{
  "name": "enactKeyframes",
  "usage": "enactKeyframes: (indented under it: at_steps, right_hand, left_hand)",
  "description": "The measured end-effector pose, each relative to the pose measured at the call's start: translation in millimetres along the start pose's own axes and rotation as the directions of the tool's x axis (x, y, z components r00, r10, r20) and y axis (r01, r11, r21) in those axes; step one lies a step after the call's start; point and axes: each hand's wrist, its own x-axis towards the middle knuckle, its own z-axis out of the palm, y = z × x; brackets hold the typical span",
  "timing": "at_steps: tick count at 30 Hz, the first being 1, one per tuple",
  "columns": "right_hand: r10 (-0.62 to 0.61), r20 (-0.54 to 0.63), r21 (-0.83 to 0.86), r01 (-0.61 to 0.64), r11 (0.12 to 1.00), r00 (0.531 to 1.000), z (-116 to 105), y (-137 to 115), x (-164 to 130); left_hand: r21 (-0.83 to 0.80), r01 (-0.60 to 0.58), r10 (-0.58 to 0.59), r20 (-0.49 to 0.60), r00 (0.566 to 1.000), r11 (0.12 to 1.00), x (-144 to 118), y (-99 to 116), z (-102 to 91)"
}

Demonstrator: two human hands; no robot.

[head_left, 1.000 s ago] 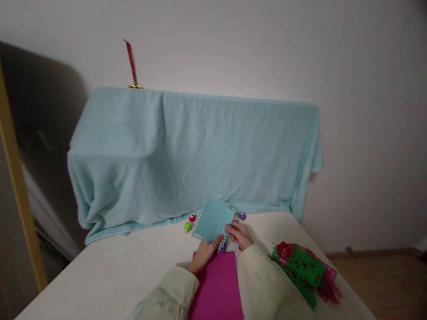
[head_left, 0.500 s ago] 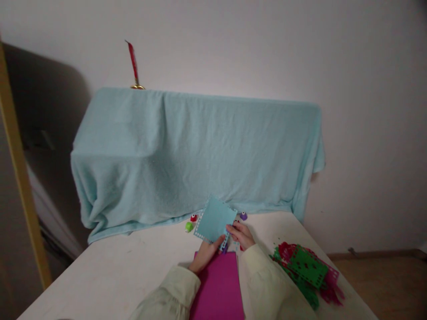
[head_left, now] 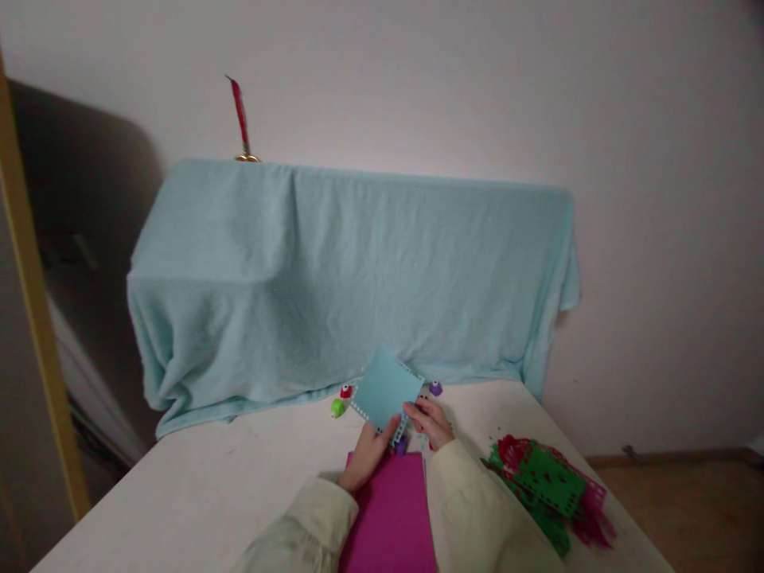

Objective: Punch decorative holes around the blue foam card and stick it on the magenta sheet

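A square of light blue paper [head_left: 385,390], with punched holes along its edges, is held up at a tilt over the table. My left hand [head_left: 368,455] pinches its lower corner between thumb and fingers. From the other side, my right hand [head_left: 430,422] grips the right edge, fingers closed. A small purple paper punch [head_left: 401,444] sits at the paper's lower corner, partly hidden by my left hand; whether that hand grips it too I cannot tell. Beneath my wrists lies a stack of magenta paper [head_left: 391,517].
Small punches, one red [head_left: 346,391], one green [head_left: 338,408] and one purple [head_left: 435,387], stand near the back edge. Punched green paper [head_left: 550,477] lies on red and magenta pieces at right. A light blue cloth [head_left: 358,270] drapes over something behind the white table [head_left: 208,493].
The blue paper has turned and shifted slightly between my hands, and its lower corner sits a little differently. My left hand has moved slightly; the other things stay put.
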Motion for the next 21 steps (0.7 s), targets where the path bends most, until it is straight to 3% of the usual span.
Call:
enactKeyframes:
  at_steps: [3,9,15,21]
  right_hand:
    - [0.014,-0.003,0.014,-0.014,1.000,1.000,0.9,1.1,1.1]
    - [0.040,-0.104,0.048,-0.035,0.998,0.994,1.8,0.8,2.1]
    - [-0.008,-0.121,0.100,0.021,0.995,0.993,3.1,-1.2,1.5]
    - [0.020,-0.124,0.226,0.008,0.974,0.992,1.5,0.0,1.8]
  left_hand:
    - [-0.004,-0.011,0.011,-0.044,0.999,1.000,2.9,-2.0,-1.4]
    - [-0.044,0.008,-0.009,-0.020,1.000,0.999,2.1,-3.0,-0.7]
    - [-0.022,0.009,-0.010,-0.022,1.000,1.000,0.0,2.0,-0.4]
    - [0.007,0.022,-0.022,-0.030,0.999,1.000,2.1,-1.2,-1.0]
